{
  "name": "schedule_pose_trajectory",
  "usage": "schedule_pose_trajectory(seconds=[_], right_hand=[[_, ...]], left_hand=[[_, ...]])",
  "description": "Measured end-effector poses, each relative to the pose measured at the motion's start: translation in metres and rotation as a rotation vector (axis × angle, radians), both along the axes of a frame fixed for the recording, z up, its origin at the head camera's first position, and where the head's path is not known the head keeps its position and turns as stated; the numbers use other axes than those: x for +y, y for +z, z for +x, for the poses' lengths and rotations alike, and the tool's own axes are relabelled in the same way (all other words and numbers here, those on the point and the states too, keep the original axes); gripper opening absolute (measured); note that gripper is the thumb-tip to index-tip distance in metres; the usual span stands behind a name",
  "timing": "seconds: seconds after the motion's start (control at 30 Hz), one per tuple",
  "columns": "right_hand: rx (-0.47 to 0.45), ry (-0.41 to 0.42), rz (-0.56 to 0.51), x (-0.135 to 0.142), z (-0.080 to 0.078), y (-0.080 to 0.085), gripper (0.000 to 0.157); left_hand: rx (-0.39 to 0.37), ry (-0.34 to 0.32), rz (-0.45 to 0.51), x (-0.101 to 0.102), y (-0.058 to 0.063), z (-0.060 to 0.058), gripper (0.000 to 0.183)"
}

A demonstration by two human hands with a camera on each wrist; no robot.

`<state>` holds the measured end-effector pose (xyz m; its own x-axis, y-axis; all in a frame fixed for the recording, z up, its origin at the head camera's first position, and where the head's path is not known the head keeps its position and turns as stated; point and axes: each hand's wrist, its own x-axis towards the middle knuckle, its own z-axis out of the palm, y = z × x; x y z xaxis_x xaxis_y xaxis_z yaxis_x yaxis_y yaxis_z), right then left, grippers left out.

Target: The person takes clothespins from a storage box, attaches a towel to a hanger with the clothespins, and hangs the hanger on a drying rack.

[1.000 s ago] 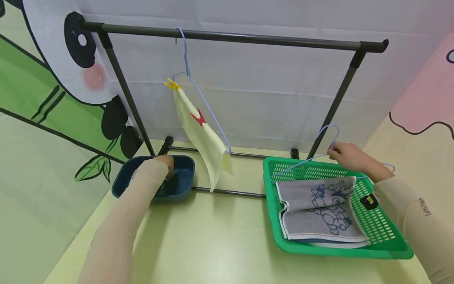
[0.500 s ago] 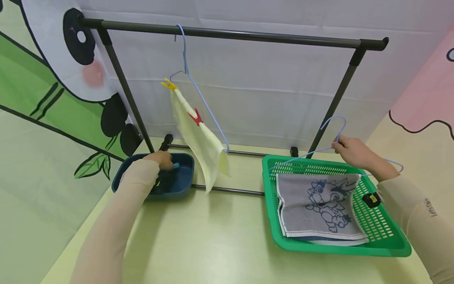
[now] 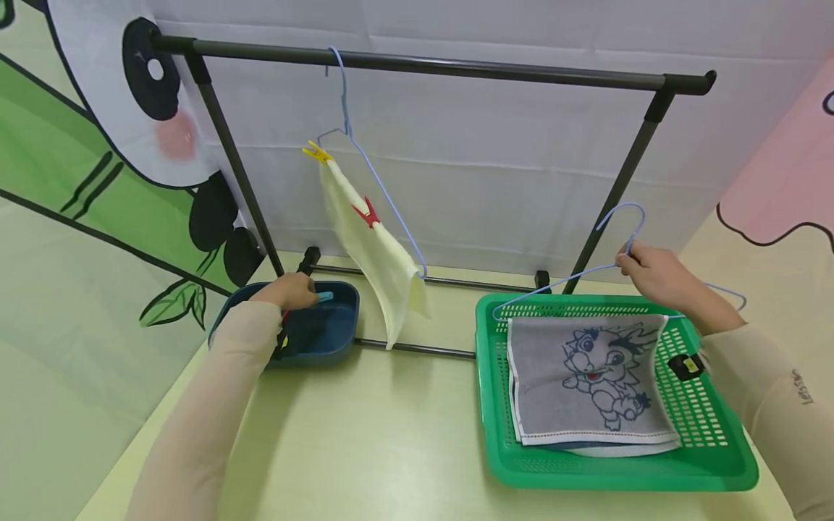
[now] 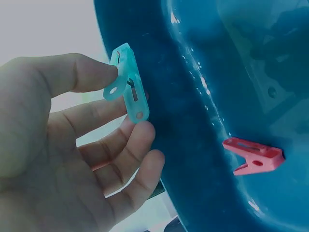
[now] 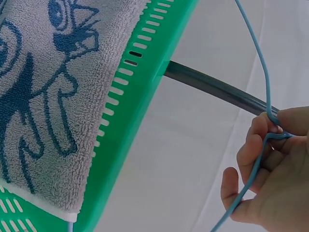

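My left hand (image 3: 287, 291) is over the dark blue tub (image 3: 339, 347), pinching a light blue clothespin (image 4: 134, 89) between thumb and fingers. A red clothespin (image 4: 256, 157) lies inside the tub in the left wrist view. At the right, my right hand (image 3: 661, 273) grips a blue wire hanger (image 3: 635, 217) at the neck below its hook. Draped over that hanger's lower bar is a grey towel (image 3: 547, 376) with a blue cartoon dragon, hanging over the green basket (image 3: 619, 474).
A dark clothes rack (image 3: 489, 71) stands behind. From its bar hangs another hanger (image 3: 384, 188) with a pale yellow cloth (image 3: 355, 224), held by a yellow clothespin (image 3: 317, 151) and a red clothespin (image 3: 368, 213). A printed cloth backdrop (image 3: 489, 145) covers the back.
My right hand has lifted the hanger slightly up and right, and the towel's creases have flattened out. My left hand has risen from inside the tub with the light blue clothespin.
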<state>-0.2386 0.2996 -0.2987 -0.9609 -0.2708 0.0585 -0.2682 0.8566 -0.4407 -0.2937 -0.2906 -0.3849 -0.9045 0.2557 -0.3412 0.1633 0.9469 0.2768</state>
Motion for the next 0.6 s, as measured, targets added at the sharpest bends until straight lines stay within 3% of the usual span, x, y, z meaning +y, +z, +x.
schedule_pose_trajectory(seconds=[0.23, 0.6], right_hand=[[0.003, 0.001, 0.003, 0.000, 0.000, -0.002, 0.038], [0.024, -0.004, -0.025, -0.001, 0.007, 0.007, 0.037]], left_hand=[[0.031, -0.001, 0.034, -0.002, -0.004, 0.010, 0.034], [0.027, 0.022, 0.037, -0.001, 0.002, 0.020, 0.036]])
